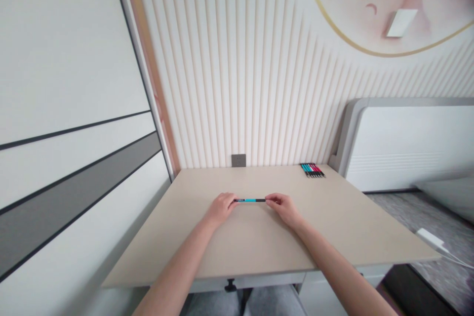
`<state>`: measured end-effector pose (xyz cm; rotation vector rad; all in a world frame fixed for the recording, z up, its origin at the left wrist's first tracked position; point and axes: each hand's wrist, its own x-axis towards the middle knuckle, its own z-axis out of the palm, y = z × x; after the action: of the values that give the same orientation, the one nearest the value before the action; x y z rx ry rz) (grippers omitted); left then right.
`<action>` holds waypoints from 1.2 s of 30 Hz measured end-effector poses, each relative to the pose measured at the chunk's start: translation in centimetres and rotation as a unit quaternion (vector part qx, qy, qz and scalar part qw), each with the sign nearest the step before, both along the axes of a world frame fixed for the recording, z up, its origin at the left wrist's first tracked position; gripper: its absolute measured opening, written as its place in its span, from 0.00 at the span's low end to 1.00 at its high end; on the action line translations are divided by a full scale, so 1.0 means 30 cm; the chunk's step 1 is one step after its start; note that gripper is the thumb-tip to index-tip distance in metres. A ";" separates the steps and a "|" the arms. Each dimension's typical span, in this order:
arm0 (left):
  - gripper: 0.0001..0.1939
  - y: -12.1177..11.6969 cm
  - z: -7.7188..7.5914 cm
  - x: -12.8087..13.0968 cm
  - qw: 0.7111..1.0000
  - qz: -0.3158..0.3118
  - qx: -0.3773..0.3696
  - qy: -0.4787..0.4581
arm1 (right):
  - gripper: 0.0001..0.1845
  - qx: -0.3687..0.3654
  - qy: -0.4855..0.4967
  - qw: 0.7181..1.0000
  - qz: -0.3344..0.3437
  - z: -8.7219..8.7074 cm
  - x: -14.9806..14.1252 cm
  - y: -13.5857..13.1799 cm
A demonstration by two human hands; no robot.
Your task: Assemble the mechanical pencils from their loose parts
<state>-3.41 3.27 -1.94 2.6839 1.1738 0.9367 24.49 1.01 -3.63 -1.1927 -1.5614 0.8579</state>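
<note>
A slim blue and black pen [250, 200] lies level, crosswise in front of me, just over or on the desk top [255, 242]. My left hand [222, 206] pinches its left end, and my right hand [283, 207] pinches the black right end. The fingertips cover both tips of the pen. Toward the back right of the desk, several similar pens [313, 170] lie side by side in a row, some blue and some red, with black ends.
A dark wall socket [239, 160] sits behind the desk's back edge, on a ribbed wall [237, 59]. On the left stands a white cabinet [74, 79] with grey bands. A bed headboard [411, 143] rises on the right, and a white charger [429, 237] with a cable lies past the desk's right edge.
</note>
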 end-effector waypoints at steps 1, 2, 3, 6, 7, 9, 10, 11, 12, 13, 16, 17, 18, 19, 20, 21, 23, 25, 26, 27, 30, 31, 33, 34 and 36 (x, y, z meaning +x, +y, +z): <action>0.05 0.000 0.000 0.000 1.000 -0.001 0.000 0.000 | 0.20 0.001 -0.003 1.000 0.003 0.000 -0.001 -0.002; 0.05 0.000 0.000 0.000 1.000 -0.002 0.001 0.001 | 0.20 0.002 -0.008 1.000 0.005 -0.001 -0.003 -0.003; 0.05 0.000 0.000 0.001 1.000 -0.003 0.001 0.003 | 0.20 0.002 -0.012 1.000 0.006 -0.001 -0.004 -0.004; 0.05 -0.002 -0.001 0.005 1.000 -0.008 0.002 0.008 | 0.21 0.005 -0.031 1.000 -0.001 -0.003 -0.009 -0.005; 0.05 -0.002 -0.001 0.007 1.000 -0.010 0.002 0.009 | 0.21 0.006 -0.038 0.999 -0.006 -0.003 -0.011 -0.006; 0.04 -0.003 -0.002 0.009 1.000 -0.012 0.002 0.011 | 0.22 0.009 -0.053 0.998 -0.015 -0.001 -0.013 -0.009; 0.04 -0.002 -0.002 0.010 1.000 -0.012 0.002 0.010 | 0.23 0.012 -0.059 0.998 -0.018 0.002 -0.013 -0.012; 0.05 -0.002 -0.002 0.010 1.000 -0.009 0.002 0.010 | 0.22 0.015 -0.065 0.998 -0.016 0.005 -0.013 -0.016; 0.05 -0.001 -0.002 0.009 1.000 -0.006 0.002 0.008 | 0.21 0.019 -0.069 0.997 -0.012 0.010 -0.013 -0.020; 0.05 0.000 -0.002 0.008 1.000 -0.002 0.003 0.006 | 0.19 0.023 -0.072 0.997 -0.007 0.014 -0.012 -0.025; 0.06 0.002 0.000 0.004 1.000 0.008 0.003 0.001 | 0.18 0.032 -0.079 0.996 -0.001 0.022 -0.011 -0.032; 0.06 0.002 0.000 0.003 1.000 0.009 0.003 0.001 | 0.18 0.032 -0.081 0.996 -0.004 0.021 -0.011 -0.032; 0.06 0.001 0.001 0.003 1.000 0.009 0.003 0.001 | 0.18 0.031 -0.085 0.996 -0.007 0.019 -0.011 -0.030; 0.06 0.001 0.001 0.004 1.000 0.008 0.003 0.002 | 0.20 0.028 -0.088 0.996 -0.009 0.014 -0.011 -0.028; 0.05 -0.001 0.001 0.005 1.000 0.006 0.003 0.003 | 0.22 0.025 -0.092 0.995 -0.009 0.010 -0.012 -0.025; 0.05 -0.002 0.000 0.006 1.000 0.003 0.002 0.004 | 0.25 0.022 -0.096 0.995 -0.008 0.005 -0.013 -0.023; 0.05 -0.004 -0.001 0.008 1.000 0.000 0.001 0.004 | 0.30 0.021 -0.100 0.995 -0.008 0.001 -0.014 -0.020; 0.05 -0.004 -0.002 0.009 1.000 -0.001 0.001 0.002 | 0.30 0.031 -0.100 0.994 -0.012 0.006 -0.015 -0.022; 0.05 -0.003 -0.002 0.009 1.000 0.000 0.001 0.001 | 0.29 0.040 -0.098 0.994 -0.015 0.011 -0.016 -0.025; 0.05 -0.003 -0.002 0.008 1.000 0.002 0.001 0.000 | 0.26 0.051 -0.096 0.994 -0.017 0.018 -0.016 -0.028; 0.06 -0.001 0.001 0.006 1.000 0.009 0.003 -0.005 | 0.22 0.076 -0.095 0.992 -0.013 0.037 -0.015 -0.036; 0.06 -0.001 0.001 0.006 1.000 0.011 0.003 -0.005 | 0.20 0.081 -0.097 0.992 -0.012 0.041 -0.015 -0.038; 0.06 -0.002 0.003 0.007 1.000 0.010 0.004 -0.004 | 0.17 0.084 -0.104 0.991 -0.014 0.042 -0.013 -0.039; 0.06 -0.003 0.003 0.008 1.000 0.008 0.004 -0.003 | 0.16 0.084 -0.109 0.990 -0.014 0.040 -0.012 -0.038; 0.06 -0.005 0.004 0.010 1.000 0.004 0.003 0.001 | 0.18 0.084 -0.121 0.989 -0.012 0.035 -0.010 -0.037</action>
<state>-3.12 3.11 -1.82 2.6884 1.1832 0.9412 24.20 -0.10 -2.59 -1.2234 -1.7726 0.5690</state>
